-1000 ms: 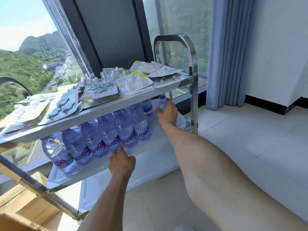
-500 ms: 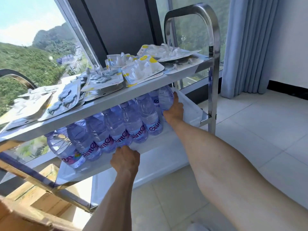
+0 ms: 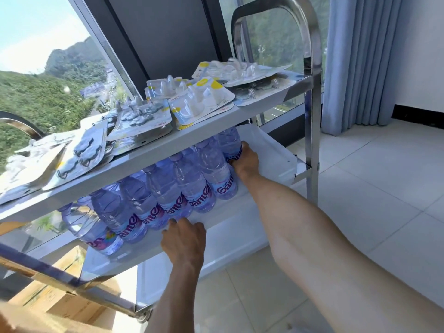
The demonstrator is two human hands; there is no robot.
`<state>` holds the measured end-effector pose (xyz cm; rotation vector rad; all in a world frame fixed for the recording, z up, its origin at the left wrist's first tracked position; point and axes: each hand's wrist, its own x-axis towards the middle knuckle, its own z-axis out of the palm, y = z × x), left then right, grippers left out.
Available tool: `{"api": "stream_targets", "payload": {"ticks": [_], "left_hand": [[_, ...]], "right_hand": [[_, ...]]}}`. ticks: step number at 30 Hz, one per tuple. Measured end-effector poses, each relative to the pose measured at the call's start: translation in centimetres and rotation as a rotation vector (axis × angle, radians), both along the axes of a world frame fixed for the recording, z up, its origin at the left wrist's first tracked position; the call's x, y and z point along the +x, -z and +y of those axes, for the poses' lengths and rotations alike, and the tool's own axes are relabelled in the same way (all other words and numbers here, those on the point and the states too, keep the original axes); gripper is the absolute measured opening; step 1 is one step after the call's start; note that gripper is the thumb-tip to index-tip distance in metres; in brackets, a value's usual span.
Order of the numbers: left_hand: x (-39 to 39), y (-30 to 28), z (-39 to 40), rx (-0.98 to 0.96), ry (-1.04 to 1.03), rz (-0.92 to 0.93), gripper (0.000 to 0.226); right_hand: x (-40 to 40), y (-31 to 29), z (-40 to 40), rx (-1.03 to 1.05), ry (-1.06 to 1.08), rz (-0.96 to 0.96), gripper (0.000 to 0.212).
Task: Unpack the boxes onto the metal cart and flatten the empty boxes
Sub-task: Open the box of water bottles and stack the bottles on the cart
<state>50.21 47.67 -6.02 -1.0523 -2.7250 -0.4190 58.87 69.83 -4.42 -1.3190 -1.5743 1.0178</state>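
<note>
Two hands are being kept at the bottles (image 3: 168,195) on the cart's (image 3: 312,131) middle shelf: the end bottle (image 3: 229,145) is being gripped by the right hand (image 3: 245,162), while the row's near side is being touched by the left hand (image 3: 183,243), its grip hidden.

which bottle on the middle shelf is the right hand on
The right hand touches the rightmost bottle, at the row's far end by the cart's upright; the others stand further left.
</note>
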Motion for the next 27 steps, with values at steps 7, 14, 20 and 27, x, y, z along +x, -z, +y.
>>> {"api": "stream_targets", "payload": {"ticks": [7,14,20,27], "left_hand": [[-0.2,0.3,0.1,0.035,0.018,-0.001,0.018],[-0.2,0.0,-0.3,-0.023,0.012,-0.018,0.025],[-0.1,0.0,-1.6,-0.082,0.055,-0.019,0.03],[0.1,-0.1,-2.8,-0.145,0.09,-0.039,0.035]], "right_hand": [[-0.3,0.1,1.9,-0.035,-0.01,-0.128,0.044],[0.6,0.3,-1.7,-0.022,0.095,-0.086,0.031],[1.5,0.8,-7.4,0.094,-0.067,0.003,0.023],[1.5,0.8,-9.8,0.097,-0.218,-0.084,0.059]]}}
